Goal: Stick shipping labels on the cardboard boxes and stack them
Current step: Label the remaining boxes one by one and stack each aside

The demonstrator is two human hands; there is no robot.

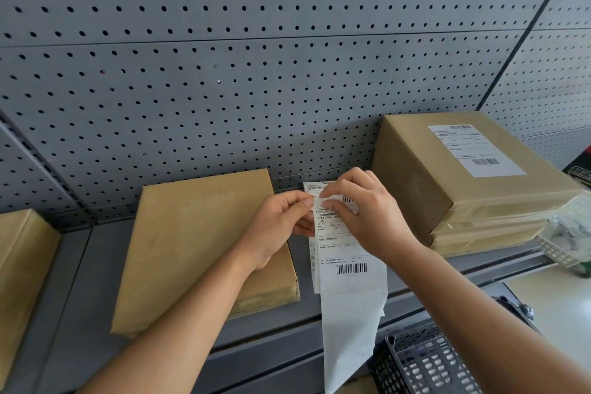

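Note:
A strip of white shipping labels (pixel 348 265) hangs in the air over the grey shelf, its tail dropping past the shelf's front edge. My left hand (pixel 278 227) pinches its upper left edge between thumb and fingertips. My right hand (pixel 367 214) pinches the top of the strip just beside it. A flat brown cardboard box (pixel 198 243) with a bare top lies on the shelf under my left wrist. To the right stands a stack of brown boxes (pixel 447 189); the top one carries a white label (pixel 476 149). Another brown box (pixel 22 269) shows at the far left.
A grey pegboard wall (pixel 256 57) rises behind the shelf (pixel 76 297). A black mesh basket (pixel 425 361) sits below at the bottom right. A white perforated tray with a clear bag (pixel 569 233) pokes in at the right edge, beside a pale tabletop (pixel 556 304).

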